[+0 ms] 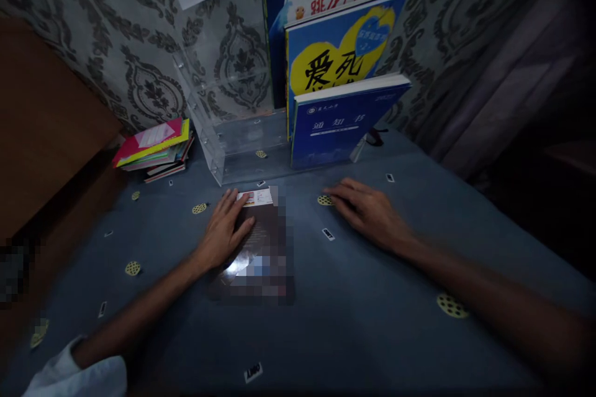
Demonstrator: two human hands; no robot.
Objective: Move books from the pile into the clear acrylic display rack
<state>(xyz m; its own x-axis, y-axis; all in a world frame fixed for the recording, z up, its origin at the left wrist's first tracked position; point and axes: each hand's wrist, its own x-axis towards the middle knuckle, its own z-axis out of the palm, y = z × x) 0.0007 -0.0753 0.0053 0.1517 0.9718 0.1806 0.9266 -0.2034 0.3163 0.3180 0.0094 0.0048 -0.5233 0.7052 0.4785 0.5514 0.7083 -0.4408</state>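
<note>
My left hand (224,230) lies flat with its fingers spread over the left side of a dark, glossy book (263,232). A white strip with a small label shows at the book's top edge, and part of the cover is blurred into blocks. To the right of the book, my right hand (370,212) rests at the cloth with its fingers stretched to the left, holding nothing I can see. Behind the hands stands a clear plastic book rack (205,130). A dark blue book (333,130), a blue and yellow book (298,68) and a large picture book (275,30) lean upright in its right part.
A blue-grey tablecloth (326,322) with pineapple prints covers the table. At the back left lies a small stack of colourful booklets (156,145). Patterned wallpaper (149,83) rises behind, a brown wooden panel (51,117) stands left, and a pale curtain (503,105) hangs right.
</note>
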